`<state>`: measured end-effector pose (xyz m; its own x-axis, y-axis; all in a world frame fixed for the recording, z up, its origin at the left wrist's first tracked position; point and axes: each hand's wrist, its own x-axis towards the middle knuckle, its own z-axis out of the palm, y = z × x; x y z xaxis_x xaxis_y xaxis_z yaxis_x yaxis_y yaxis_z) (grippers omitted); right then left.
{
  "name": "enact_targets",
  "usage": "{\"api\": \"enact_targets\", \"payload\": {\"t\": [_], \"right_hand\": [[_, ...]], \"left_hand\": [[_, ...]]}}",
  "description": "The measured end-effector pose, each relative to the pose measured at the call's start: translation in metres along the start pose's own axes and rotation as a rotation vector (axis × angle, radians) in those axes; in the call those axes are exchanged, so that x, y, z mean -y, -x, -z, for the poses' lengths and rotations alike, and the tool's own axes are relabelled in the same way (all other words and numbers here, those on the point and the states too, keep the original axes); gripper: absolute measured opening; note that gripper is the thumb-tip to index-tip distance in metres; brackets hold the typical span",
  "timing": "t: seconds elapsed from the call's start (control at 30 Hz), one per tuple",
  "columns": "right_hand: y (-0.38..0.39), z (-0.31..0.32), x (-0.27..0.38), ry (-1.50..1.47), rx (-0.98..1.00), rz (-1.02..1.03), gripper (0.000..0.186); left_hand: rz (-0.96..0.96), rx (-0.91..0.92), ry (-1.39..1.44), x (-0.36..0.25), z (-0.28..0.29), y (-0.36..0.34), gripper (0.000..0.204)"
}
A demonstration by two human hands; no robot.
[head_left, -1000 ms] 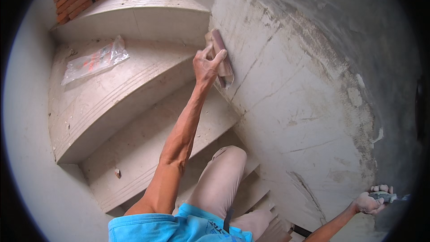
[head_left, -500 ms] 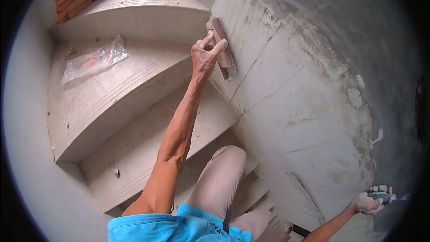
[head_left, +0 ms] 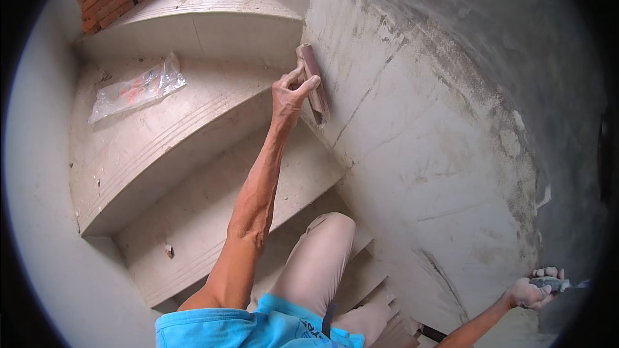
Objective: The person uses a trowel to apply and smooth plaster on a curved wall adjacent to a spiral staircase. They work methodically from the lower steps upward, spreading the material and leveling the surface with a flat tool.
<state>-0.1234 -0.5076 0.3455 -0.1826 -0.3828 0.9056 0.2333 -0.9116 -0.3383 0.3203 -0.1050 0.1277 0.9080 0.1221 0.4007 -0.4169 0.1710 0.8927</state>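
Block point(head_left: 310, 62) w/ matt surf., plstc bag point(head_left: 137, 88) glossy.

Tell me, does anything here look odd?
A crumpled clear plastic bag lies on an upper tread and a small chip on the step below, like stray litter; the wall's rough band looks unfinished.

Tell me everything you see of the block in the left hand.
The block is long and narrow, pale tan with a reddish-brown strip, looking like wood wrapped in sandpaper. It slants, far end leaning left, near where the steps meet the wall. The left hand grips it around its middle; whether it touches the wall is unclear.
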Motion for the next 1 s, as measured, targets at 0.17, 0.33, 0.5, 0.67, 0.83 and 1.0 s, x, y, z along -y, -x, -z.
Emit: {"api": "enact_targets", "payload": {"t": [0.17, 0.33, 0.5, 0.67, 0.83, 1.0], "right_hand": [[-0.001, 0.001, 0.002, 0.001, -0.004, 0.010, 0.066], [0.002, -0.004, 0.004, 0.003, 0.006, 0.005, 0.065], [0.000, -0.004, 0.008, 0.001, -0.013, 0.003, 0.062], [0.002, -0.008, 0.009, 0.004, -0.031, -0.041, 0.058], [0.002, -0.007, 0.011, 0.010, -0.023, -0.044, 0.057], [0.006, -0.008, 0.010, 0.000, -0.034, -0.078, 0.058]], "left_hand": [[0.160, 0.002, 0.123, -0.024, -0.006, 0.011, 0.071], [0.016, -0.018, -0.050, -0.029, -0.005, -0.008, 0.074], [0.190, 0.009, 0.054, -0.005, -0.001, 0.015, 0.072], [0.002, -0.006, -0.168, -0.026, 0.003, -0.009, 0.071], [-0.108, -0.101, -0.457, -0.002, -0.005, 0.002, 0.071], [-0.120, -0.152, -0.547, 0.015, -0.016, 0.017, 0.066]]}}
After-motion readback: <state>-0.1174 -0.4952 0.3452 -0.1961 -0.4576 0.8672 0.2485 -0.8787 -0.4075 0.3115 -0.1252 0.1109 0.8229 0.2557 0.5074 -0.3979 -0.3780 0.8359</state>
